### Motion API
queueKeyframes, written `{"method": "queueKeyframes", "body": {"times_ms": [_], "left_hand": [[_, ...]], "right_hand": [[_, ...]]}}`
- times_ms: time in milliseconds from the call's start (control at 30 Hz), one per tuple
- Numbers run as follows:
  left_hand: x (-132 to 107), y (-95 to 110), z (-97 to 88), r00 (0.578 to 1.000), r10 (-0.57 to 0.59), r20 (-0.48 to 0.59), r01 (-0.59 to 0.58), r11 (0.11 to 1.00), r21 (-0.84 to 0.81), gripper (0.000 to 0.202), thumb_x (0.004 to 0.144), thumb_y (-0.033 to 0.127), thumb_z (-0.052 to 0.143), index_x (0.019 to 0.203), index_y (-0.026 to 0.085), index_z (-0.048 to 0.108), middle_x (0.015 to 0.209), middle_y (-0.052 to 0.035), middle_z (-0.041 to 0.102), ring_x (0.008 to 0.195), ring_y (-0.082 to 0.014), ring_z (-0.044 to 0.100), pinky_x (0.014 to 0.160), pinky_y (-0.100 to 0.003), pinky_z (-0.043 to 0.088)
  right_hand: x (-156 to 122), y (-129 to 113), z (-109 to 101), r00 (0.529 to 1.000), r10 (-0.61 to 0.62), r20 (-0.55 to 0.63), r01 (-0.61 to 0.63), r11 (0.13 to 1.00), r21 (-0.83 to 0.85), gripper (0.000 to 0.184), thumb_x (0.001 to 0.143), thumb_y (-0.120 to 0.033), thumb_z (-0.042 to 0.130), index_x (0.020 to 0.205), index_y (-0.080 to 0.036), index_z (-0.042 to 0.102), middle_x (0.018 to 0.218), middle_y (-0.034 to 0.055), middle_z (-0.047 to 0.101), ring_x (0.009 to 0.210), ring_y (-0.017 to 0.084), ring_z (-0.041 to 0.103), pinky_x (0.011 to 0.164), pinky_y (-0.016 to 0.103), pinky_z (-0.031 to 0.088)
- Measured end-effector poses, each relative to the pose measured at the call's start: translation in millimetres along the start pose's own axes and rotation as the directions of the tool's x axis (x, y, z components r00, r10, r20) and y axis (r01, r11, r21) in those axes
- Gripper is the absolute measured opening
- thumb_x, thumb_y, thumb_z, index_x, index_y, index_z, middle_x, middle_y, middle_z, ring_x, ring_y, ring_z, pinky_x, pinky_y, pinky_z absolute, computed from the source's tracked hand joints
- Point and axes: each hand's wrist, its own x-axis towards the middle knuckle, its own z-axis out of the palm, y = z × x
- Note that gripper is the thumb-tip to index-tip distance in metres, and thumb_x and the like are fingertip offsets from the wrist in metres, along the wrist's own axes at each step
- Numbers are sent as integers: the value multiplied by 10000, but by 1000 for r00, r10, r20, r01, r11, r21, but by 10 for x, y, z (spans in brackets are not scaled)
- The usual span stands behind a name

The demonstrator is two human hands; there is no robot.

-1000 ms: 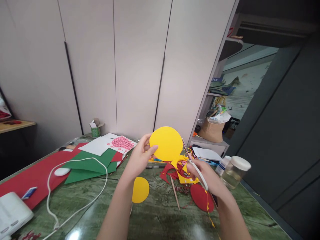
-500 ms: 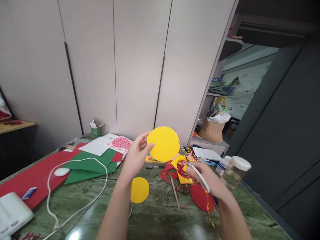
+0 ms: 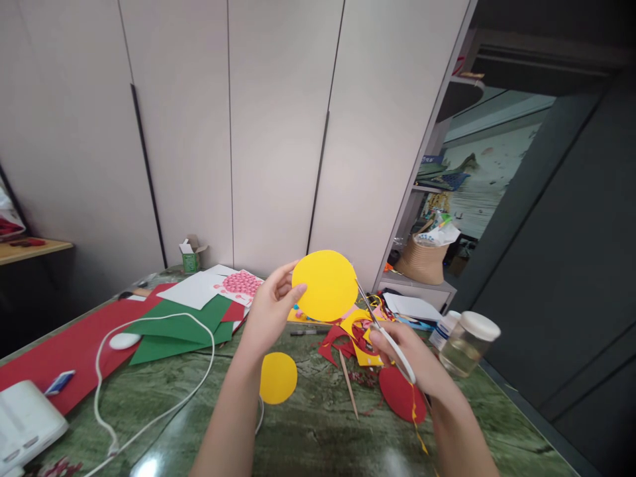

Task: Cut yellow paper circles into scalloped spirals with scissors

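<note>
My left hand [image 3: 271, 311] pinches the left edge of a large yellow paper disc [image 3: 325, 285], holding it up above the table. My right hand [image 3: 405, 361] grips white-handled scissors [image 3: 382, 331]; their blades point up-left and touch the disc's right edge. A smaller yellow disc [image 3: 278, 377] lies flat on the green marble table [image 3: 318, 430] under my left forearm. A red disc [image 3: 400, 394] lies beneath my right wrist, and a thin yellow paper strip [image 3: 416, 424] hangs down by that wrist.
Red and yellow paper scraps [image 3: 350, 338] and a wooden skewer [image 3: 348, 383] lie mid-table. Green [image 3: 179, 324], red [image 3: 64, 351] and white sheets sit left, with a white cable [image 3: 154, 371] and a white device [image 3: 27, 421]. A lidded glass jar [image 3: 467, 344] stands at right.
The yellow disc shifted slightly left and turned in my left hand, and the scissors followed to its right edge. Over the last half second almost nothing moved.
</note>
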Motion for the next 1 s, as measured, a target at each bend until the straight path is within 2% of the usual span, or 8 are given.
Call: {"method": "queueKeyframes", "body": {"times_ms": [100,233,333,467,700,1000], "left_hand": [[-21,24,15,999,-15,31,16,999,-28,485,801,273,582,1263,179,468,1236,-95,578,1111,-224,555,881,-318,502],[-61,38,55,989,-54,141,67,994,-90,698,790,238,603,1397,253,258,1285,-89,540,1128,-244,549,887,-371,509],[-70,24,77,985,-59,163,78,991,-112,743,795,207,592,1418,277,192,1273,-93,548,1104,-252,566,877,-390,516],[-70,12,82,985,-47,166,67,991,-115,722,814,200,563,1420,288,182,1276,-94,545,1104,-261,566,885,-416,511],[-73,8,57,986,-4,168,22,995,-102,687,828,192,547,1412,309,204,1382,-73,441,1191,-260,495,957,-427,464],[-73,30,7,982,-13,190,27,997,-72,688,831,196,546,1415,307,200,1413,-69,401,1239,-268,444,977,-415,442]], "right_hand": [[3,-2,8,1000,3,-1,-3,1000,6,418,854,-501,425,570,-198,387,526,-42,415,476,108,375,452,223,291],[0,-14,13,1000,16,-11,-16,1000,-9,417,853,-509,420,575,-201,377,529,-44,397,475,108,365,443,223,284],[-10,-24,10,1000,18,-20,-18,1000,-15,414,856,-501,420,577,-198,379,539,-42,405,490,109,370,458,225,290],[-13,-19,8,999,17,-27,-17,1000,-3,410,854,-502,430,585,-197,377,539,-49,394,486,104,363,459,226,276],[9,22,31,999,47,-21,-47,999,3,421,849,-497,455,568,-193,379,510,-55,393,456,92,350,439,224,235],[27,53,47,998,67,-21,-68,997,-38,420,832,-488,471,545,-193,388,478,-54,409,430,91,356,426,220,241]]}}
